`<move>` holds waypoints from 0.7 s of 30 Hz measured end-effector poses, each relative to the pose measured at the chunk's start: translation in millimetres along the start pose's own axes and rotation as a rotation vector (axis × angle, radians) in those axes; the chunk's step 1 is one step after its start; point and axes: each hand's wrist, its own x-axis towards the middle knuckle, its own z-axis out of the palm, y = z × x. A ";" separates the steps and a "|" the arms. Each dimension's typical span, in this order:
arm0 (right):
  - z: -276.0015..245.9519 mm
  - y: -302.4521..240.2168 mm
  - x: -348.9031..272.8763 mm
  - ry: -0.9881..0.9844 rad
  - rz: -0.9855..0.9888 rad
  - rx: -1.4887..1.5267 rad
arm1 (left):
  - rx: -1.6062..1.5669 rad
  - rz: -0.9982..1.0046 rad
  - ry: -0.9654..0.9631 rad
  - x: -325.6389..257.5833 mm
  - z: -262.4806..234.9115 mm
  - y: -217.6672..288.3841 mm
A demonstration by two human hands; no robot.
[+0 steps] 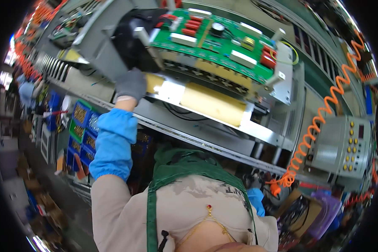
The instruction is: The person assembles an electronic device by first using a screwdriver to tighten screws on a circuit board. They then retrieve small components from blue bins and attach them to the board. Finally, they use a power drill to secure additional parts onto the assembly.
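Circuit board assembly [222, 42], left hand [131, 84] gripping edge, orange coiled hose [323, 117] alongside

Bright, even overhead light washes the scene, glare flaring white off the metal chassis [264, 134] and a blown-out patch at far left, while fisheye bending curls every edge into a black rim and motion blur softens the outskirts.

Green circuit board [222, 40] (red parts), grey-gloved left hand [131, 84], blue sleeve [113, 143].

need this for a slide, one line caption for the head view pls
Gray-gloved left hand grips the front edge of a metal chassis carrying a green circuit board, orange coiled hose alongside.
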 end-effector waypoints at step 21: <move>196.6 -67.3 -54.7 -0.520 -0.098 -0.627 | -3.082 0.000 -0.278 -86.5 45.1 -63.3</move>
